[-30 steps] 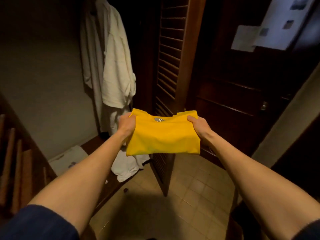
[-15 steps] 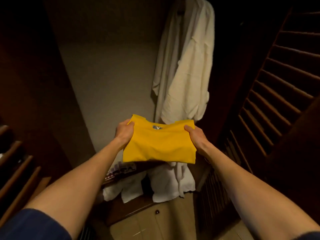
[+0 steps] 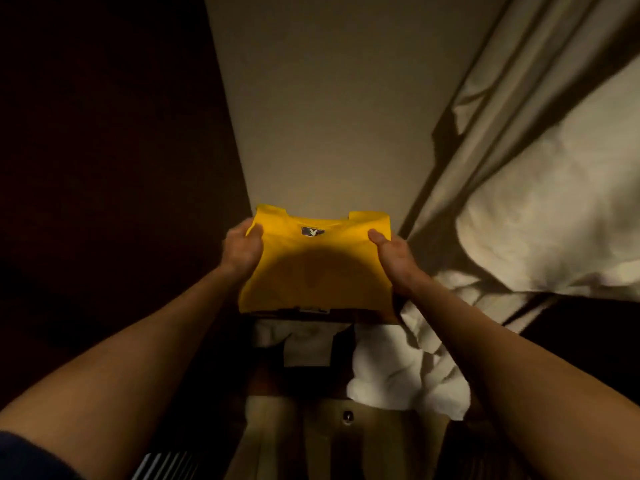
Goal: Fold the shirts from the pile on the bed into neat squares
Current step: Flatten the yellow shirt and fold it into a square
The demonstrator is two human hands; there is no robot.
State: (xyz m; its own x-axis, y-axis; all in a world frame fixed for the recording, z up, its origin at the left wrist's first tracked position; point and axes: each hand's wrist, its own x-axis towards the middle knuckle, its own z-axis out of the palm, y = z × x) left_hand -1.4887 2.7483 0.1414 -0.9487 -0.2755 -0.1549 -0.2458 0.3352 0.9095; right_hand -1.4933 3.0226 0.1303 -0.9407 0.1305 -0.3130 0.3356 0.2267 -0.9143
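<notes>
A yellow shirt [image 3: 318, 265], folded into a square with its collar label facing up, is held out in front of me inside a dim wardrobe. My left hand [image 3: 240, 251] grips its left edge, thumb on top. My right hand [image 3: 394, 261] grips its right edge the same way. The shirt hangs in the air, just above a dark shelf [image 3: 277, 375]. The bed and the pile of shirts are out of sight.
A white robe [image 3: 540, 216] hangs at the right, its lower part bunched on the shelf [image 3: 401, 372]. A beige back wall [image 3: 329, 116] is straight ahead, a dark wooden side panel [image 3: 104, 150] at the left. Tiled floor [image 3: 346, 441] shows below.
My view has turned left and moved closer into the wardrobe; the louvred door has left the frame. The robe now sits at the right. Both hands keep the same hold on the shirt.
</notes>
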